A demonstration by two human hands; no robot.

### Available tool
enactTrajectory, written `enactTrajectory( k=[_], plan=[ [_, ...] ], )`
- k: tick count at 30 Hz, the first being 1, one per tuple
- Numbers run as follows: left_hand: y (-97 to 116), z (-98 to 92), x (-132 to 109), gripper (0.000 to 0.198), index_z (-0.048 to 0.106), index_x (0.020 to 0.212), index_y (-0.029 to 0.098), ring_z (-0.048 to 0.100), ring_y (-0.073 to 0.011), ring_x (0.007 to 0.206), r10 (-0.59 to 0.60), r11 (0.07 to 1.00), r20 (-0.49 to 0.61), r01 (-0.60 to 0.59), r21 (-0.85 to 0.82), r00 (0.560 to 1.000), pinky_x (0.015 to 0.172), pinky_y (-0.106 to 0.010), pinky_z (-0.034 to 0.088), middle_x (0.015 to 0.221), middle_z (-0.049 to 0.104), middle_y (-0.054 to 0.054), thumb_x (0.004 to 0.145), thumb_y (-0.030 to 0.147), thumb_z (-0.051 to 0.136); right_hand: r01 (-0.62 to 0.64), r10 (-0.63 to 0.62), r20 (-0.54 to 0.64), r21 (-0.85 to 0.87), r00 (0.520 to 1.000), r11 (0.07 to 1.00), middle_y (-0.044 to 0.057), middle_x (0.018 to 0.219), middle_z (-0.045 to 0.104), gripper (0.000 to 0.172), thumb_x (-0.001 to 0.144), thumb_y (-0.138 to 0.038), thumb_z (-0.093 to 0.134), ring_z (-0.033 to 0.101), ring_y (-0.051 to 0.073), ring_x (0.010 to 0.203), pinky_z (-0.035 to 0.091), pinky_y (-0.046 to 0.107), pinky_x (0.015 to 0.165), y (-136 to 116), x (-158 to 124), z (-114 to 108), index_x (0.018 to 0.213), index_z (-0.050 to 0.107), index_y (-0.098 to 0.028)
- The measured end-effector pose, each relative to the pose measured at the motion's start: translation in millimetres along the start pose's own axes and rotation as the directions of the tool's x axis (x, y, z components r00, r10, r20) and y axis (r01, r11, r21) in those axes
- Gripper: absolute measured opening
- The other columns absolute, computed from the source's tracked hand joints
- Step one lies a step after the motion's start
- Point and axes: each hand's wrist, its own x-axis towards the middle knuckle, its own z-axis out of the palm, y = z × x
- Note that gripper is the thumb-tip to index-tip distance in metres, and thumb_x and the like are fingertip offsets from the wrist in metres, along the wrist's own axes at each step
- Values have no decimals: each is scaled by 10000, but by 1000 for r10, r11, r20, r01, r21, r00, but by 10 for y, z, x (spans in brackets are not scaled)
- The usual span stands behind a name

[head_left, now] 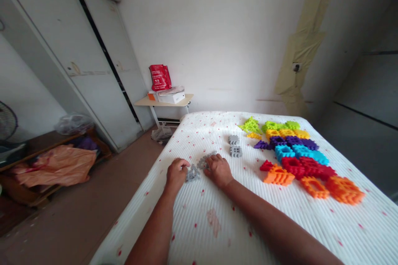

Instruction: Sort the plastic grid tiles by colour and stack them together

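Observation:
Two small heaps of grey interlocking blocks lie between my hands on the white bedspread. My left hand [178,172] is beside the nearer grey heap [193,173], its fingers curled and thumb close to the index finger; anything in them is too small to make out. My right hand [220,170] rests palm down with its fingers apart, at the edge of the farther grey heap [203,161] and covering part of it. Beyond my right hand, a grey block [236,151] lies just in front of another grey block [233,140].
Right of my hands, colour rows of blocks stand on the bed [214,232]: green [273,126], yellow [287,133], purple [294,143], blue [301,155], red [307,167] and orange [344,189]. A small table [144,101] holds a red bag [160,77] by the wall.

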Motion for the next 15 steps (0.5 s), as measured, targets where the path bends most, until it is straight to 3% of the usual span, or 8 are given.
enactTrajectory(
  k=[7,15],
  plan=[
    [193,31,-15,177,665,755,199,567,-174,866,117,982,93,-129,135,989,855,-313,408,811,667,-21,702,99,529,6,-6,-7,-23,1000,1000,83,966,629,177,825,-272,522,520,223,945,369,329,764,-5,-18,12,947,607,-177],
    [344,46,-46,181,690,874,237,529,-218,957,7,921,172,-73,384,985,847,-371,376,945,659,-39,790,282,537,-23,25,-38,34,999,999,81,941,639,167,780,-255,560,524,220,937,351,331,773,3,-12,73,915,627,-183]
  ],
)
